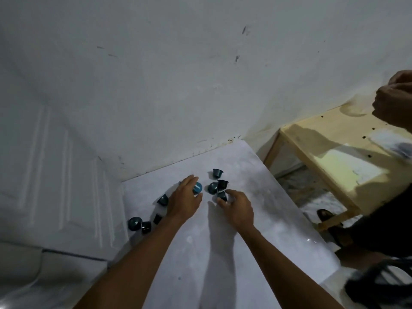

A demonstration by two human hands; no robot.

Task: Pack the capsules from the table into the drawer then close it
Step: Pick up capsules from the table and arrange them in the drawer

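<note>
Several dark teal capsules lie scattered on the white table (223, 253). My left hand (184, 200) rests over one with a blue foil lid (197, 188), fingers curled around it. My right hand (237, 207) pinches a dark capsule (222, 195) between thumb and fingers. Beyond it lie a capsule on its side (213, 187), another (222, 184), and an upright one (217, 172). More capsules sit left of my left wrist (163, 199), (157, 219), (146, 227), (134, 223). No drawer is in view.
A white wall stands behind the table, a panelled white door (55, 175) to its left. A wooden table (334, 152) stands at right, where another person's hand (392, 103) and dark clothing (379, 230) show. A dark chair (383, 284) is at lower right.
</note>
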